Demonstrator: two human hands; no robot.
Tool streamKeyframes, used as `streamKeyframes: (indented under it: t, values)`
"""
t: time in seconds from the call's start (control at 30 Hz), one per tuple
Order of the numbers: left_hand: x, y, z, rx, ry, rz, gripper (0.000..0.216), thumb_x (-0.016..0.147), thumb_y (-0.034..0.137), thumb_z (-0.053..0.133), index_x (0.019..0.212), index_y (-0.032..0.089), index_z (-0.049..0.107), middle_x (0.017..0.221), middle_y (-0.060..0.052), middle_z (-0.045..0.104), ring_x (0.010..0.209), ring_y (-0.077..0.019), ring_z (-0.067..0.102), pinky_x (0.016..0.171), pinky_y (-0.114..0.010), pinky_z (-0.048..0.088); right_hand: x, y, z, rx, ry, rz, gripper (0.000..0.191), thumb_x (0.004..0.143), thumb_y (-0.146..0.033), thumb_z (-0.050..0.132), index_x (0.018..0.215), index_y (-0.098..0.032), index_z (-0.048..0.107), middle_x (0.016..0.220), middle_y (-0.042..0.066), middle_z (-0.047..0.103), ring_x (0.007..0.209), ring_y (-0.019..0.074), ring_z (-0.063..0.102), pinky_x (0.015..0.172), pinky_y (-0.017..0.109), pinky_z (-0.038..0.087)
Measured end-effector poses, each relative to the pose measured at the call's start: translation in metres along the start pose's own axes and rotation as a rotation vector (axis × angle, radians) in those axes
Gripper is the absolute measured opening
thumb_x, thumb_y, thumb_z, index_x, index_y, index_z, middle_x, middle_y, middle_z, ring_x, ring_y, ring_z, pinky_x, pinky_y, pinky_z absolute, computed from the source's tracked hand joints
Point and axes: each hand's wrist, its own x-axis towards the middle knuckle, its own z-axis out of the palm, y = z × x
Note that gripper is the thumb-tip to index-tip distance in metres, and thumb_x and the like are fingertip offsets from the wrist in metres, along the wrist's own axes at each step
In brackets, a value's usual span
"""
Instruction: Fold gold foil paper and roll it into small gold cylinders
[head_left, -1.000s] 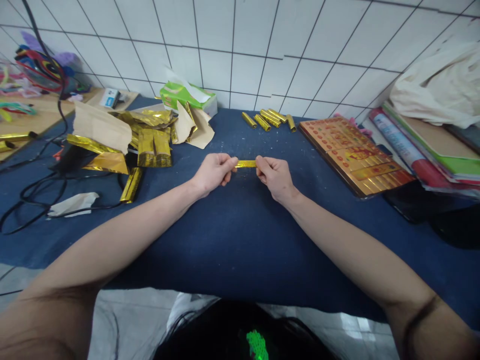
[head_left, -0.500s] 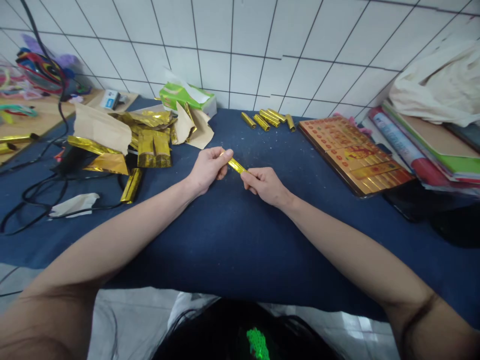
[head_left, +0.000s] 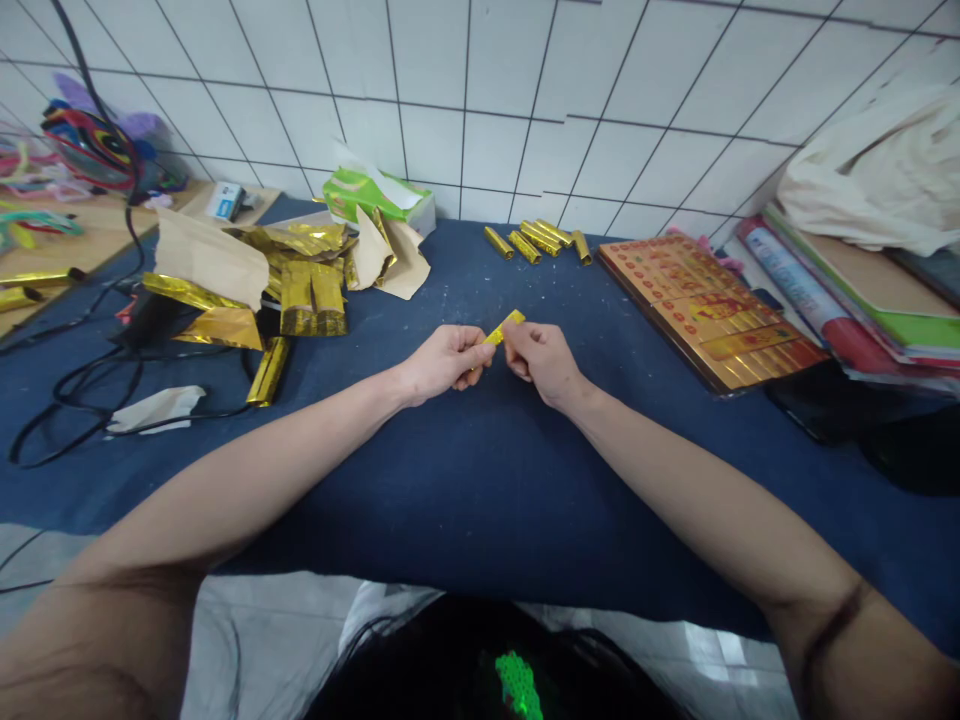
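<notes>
A short gold foil paper roll [head_left: 504, 327] is between my hands over the middle of the table. My left hand [head_left: 451, 360] is closed, pinching its lower left end between thumb and fingers. At the upper right end my right hand [head_left: 543, 362] is closed too, its thumb and curled fingers against the foil. Behind them, near the wall, lies a group of similar gold foil rolls [head_left: 540, 238]. Folded gold foil paper [head_left: 313, 298] and a longer gold roll [head_left: 268, 372] lie to the left of my left hand.
A red-gold sheet stack [head_left: 712, 310] lies at right, beside books [head_left: 919, 310] under a whitish bag [head_left: 877, 180]. A green tissue pack [head_left: 375, 195] stands by the tiled wall. Black cables [head_left: 67, 385] and a torn paper scrap [head_left: 157, 410] are at left.
Both hands have come closer together, the left one moving right and down. The gold foil roll has turned, its right end now pointing up instead of down.
</notes>
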Motion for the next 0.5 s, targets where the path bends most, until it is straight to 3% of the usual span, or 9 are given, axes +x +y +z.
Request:
streamKeyframes:
  t: [0.17, 0.37, 0.5]
  values:
    - [-0.0023, 0.0024, 0.0044, 0.051, -0.044, 0.013, 0.021, 0.084, 0.011, 0.044, 0.063, 0.015, 0.045, 0.046, 0.005, 0.049, 0.038, -0.0033, 0.044, 0.040, -0.015, 0.034, -0.0029, -0.0014, -0.0013, -0.181, -0.219, -0.052, 0.042, 0.073, -0.046, 0.060, 0.046, -0.016, 0.049, 0.040, -0.007, 0.038, 0.039, 0.0041, 0.030, 0.038, 0.022, 0.021]
    - [-0.0017, 0.0003, 0.0021, 0.089, -0.175, 0.074, 0.015, 0.084, 0.015, 0.044, 0.070, 0.014, 0.049, 0.046, 0.006, 0.046, 0.038, -0.0037, 0.040, 0.040, -0.016, 0.034, -0.0021, 0.0012, -0.0023, -0.153, -0.140, -0.023, 0.043, 0.074, -0.046, 0.059, 0.046, -0.016, 0.047, 0.040, -0.007, 0.038, 0.038, 0.0037, 0.029, 0.038, 0.022, 0.021]
    - [-0.0003, -0.0004, -0.0018, 0.100, -0.162, 0.090, 0.020, 0.086, 0.019, 0.044, 0.066, 0.015, 0.046, 0.044, 0.007, 0.043, 0.036, -0.0030, 0.036, 0.039, -0.016, 0.028, -0.0014, -0.0005, 0.0004, -0.034, -0.042, 0.016, 0.049, 0.076, -0.048, 0.056, 0.041, -0.017, 0.042, 0.037, -0.007, 0.035, 0.035, 0.0034, 0.026, 0.037, 0.022, 0.019]
